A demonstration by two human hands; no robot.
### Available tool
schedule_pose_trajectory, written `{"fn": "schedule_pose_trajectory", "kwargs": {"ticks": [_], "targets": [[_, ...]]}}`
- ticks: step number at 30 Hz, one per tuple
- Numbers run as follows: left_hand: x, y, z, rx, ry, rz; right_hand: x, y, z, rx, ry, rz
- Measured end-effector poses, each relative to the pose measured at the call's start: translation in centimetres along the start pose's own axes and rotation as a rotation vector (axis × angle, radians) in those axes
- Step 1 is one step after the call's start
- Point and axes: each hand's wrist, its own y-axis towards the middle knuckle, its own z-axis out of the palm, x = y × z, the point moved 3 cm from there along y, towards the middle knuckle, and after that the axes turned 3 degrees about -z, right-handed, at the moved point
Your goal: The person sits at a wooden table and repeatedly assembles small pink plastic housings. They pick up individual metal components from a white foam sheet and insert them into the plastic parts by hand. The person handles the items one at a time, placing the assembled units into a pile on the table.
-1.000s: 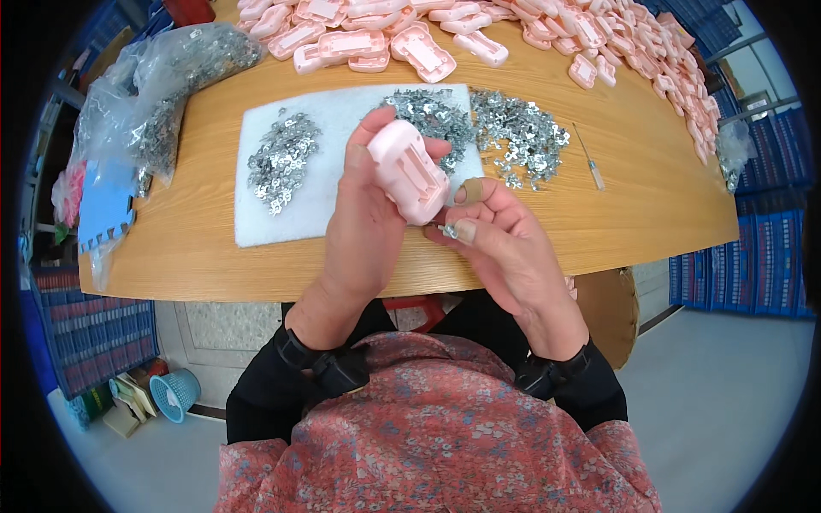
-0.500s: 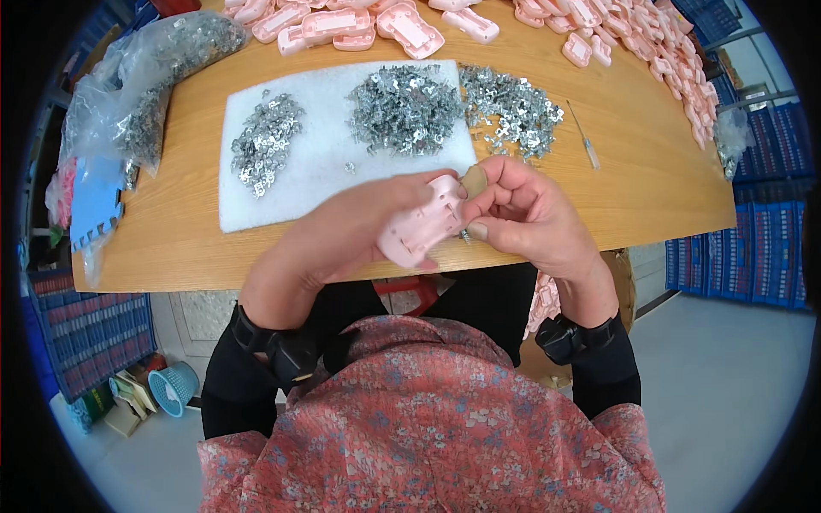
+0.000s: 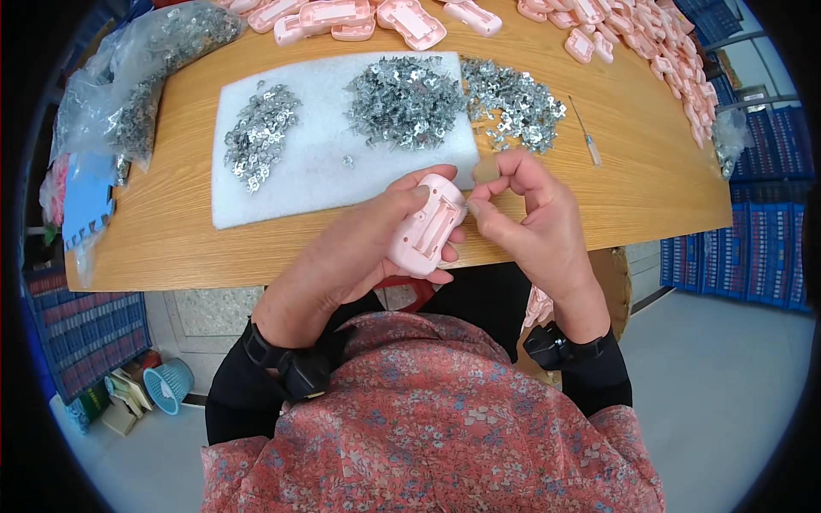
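In my left hand (image 3: 355, 244) is a pink plastic housing (image 3: 419, 244), held tilted over the table's front edge, thumb on top and fingers beneath. Its long battery compartment faces up. My right hand (image 3: 546, 222) is at the housing's upper right edge, thumb and forefinger pinched on a small metal contact piece (image 3: 466, 206), mostly hidden by the fingertips. A tan cover (image 3: 487, 169) sits on a right fingertip. Beyond the hands, piles of small metal contact pieces (image 3: 404, 104) lie on a white foam sheet (image 3: 321, 171).
Another metal pile (image 3: 520, 111) is right of the foam, near a thin screwdriver (image 3: 587, 132). Many pink housings (image 3: 633, 43) cover the table's far side. Clear bags of metal parts (image 3: 137, 103) and a blue foam mat (image 3: 90, 197) are at left.
The pink housing has turned so its battery compartment shows more fully. My right hand has shifted slightly right, its pinch still beside the housing's edge.
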Motion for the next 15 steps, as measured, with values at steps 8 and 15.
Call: {"fn": "schedule_pose_trajectory", "kwargs": {"ticks": [8, 15], "targets": [[0.3, 0.4, 0.0, -0.002, 0.031, 0.026, 0.8, 0.2, 0.4, -0.027, -0.287, -0.141], [0.3, 0.3, 0.2, -0.025, 0.050, 0.031, 1.1, 0.4, 0.6, -0.068, -0.226, -0.120]]}}
